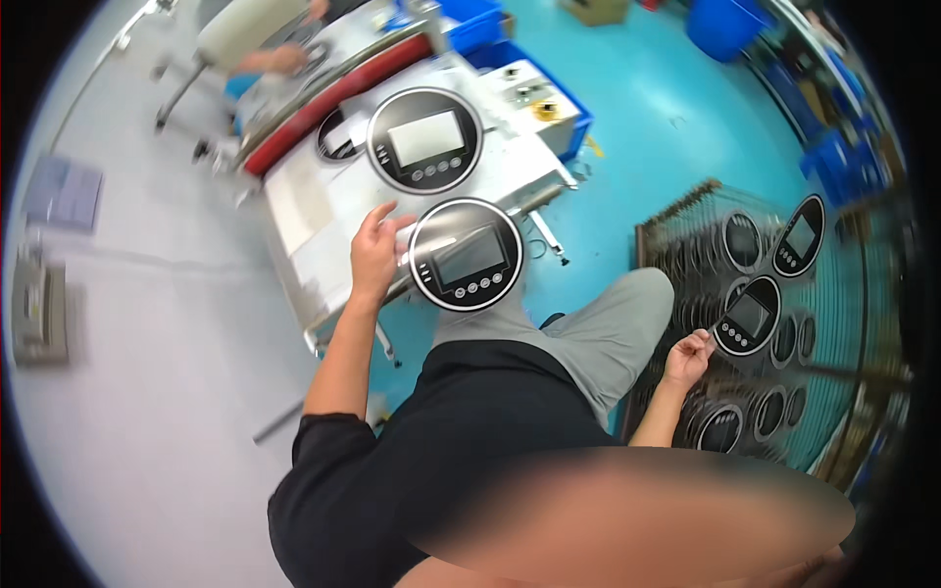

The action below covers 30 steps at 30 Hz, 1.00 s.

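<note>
While left fingers (403, 221) splay at a round panel (469, 257), grip unclear, right fingers (698, 340) pinch another disc (749, 316)

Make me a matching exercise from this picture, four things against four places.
1. left hand
2. right hand
3. red bar
4. blue bucket

A. across the far side of the white table
B. at the rim of the rack-side round panel
C. in the picture's upper right
D. beside the table-side round panel

Pairs: 1-D; 2-B; 3-A; 4-C
</note>
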{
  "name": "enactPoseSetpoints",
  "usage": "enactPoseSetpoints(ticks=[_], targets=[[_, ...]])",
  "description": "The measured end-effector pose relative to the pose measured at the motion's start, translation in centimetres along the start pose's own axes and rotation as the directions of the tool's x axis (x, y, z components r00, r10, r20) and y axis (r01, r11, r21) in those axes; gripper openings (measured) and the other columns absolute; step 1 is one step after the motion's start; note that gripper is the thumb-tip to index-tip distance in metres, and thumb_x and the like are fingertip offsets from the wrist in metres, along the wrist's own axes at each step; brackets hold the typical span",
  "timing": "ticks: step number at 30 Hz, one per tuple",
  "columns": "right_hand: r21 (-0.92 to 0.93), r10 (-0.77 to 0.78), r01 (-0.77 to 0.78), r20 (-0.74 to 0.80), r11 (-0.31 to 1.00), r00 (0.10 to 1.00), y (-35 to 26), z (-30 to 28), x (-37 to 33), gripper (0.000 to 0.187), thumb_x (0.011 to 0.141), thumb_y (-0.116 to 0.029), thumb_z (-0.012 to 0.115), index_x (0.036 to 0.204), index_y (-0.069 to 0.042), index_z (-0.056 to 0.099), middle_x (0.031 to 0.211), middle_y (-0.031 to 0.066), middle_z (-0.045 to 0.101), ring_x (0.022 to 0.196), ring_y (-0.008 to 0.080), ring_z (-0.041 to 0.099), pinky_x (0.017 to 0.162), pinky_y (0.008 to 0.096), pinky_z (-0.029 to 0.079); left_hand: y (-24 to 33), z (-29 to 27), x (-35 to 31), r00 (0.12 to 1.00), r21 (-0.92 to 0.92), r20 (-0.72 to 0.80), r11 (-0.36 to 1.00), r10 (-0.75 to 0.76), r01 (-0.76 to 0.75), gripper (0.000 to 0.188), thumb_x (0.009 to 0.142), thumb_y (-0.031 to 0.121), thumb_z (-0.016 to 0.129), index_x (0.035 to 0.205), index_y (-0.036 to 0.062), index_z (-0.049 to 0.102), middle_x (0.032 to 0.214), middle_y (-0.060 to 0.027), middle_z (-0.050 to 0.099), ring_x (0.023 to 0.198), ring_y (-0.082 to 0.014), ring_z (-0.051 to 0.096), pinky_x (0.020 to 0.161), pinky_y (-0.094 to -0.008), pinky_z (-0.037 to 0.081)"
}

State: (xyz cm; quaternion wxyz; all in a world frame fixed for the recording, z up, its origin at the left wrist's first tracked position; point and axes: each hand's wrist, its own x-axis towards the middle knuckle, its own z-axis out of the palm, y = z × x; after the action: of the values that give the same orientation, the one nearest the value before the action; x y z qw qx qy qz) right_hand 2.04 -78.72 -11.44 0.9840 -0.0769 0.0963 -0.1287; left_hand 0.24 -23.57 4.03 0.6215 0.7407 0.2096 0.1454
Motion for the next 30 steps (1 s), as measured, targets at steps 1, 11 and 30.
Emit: enactPoseSetpoints(ticks=[1, 11, 30], targets=[[-0.056, 0.039, -0.037, 0.037, 0.998, 0.999, 1.5, 1.3, 0.7, 0.027, 0.092, 0.001, 0.040, 0.114, -0.005, 0.053, 0.090, 0.0141, 0.052, 0.066, 0.0165, 0.056, 0.062, 0.0238, 0.055, -0.8, -0.9, -0.4, 0.999, -0.102, -0.026, 0.994, -0.039, 0.036, 0.035, 0.093, 0.012, 0.042, 0.126, -0.0004, 0.045, 0.103, -0.0161, 0.065, 0.054, -0.0052, 0.050, 0.048, -0.0183, 0.043], [-0.131, 0.321, -0.306, 0.113, 0.943, 0.940, 7.3, 6.9, 4.9, 0.018, 0.091, -0.004, 0.044, 0.109, -0.005, 0.046, 0.088, 0.0089, 0.050, 0.063, 0.0131, 0.053, 0.062, 0.0231, 0.053, -4.7, -6.1, -1.4, 0.962, -0.220, -0.202, 0.966, -0.182, 0.137, 0.035, 0.093, 0.010, 0.039, 0.126, 0.0002, 0.044, 0.102, -0.0158, 0.065, 0.053, -0.0058, 0.055, 0.043, -0.0181, 0.042], [-0.343, 0.275, -0.226, 0.102, 0.912, 0.956, 7.8, 6.5, 2.9, 0.046, 0.089, 0.004, 0.042, 0.129, -0.017, 0.045, 0.092, 0.0093, 0.048, 0.067, 0.0125, 0.050, 0.063, 0.0237, 0.052, -6.1, -10.2, 0.5, 0.899, 0.845, 0.173, 0.409, 0.402, -0.345, 0.045, 0.077, 0.020, 0.062, 0.119, 0.0090, 0.054, 0.131, -0.0064, 0.050, 0.122, -0.0329, 0.040, 0.100, -0.0443, 0.029]])
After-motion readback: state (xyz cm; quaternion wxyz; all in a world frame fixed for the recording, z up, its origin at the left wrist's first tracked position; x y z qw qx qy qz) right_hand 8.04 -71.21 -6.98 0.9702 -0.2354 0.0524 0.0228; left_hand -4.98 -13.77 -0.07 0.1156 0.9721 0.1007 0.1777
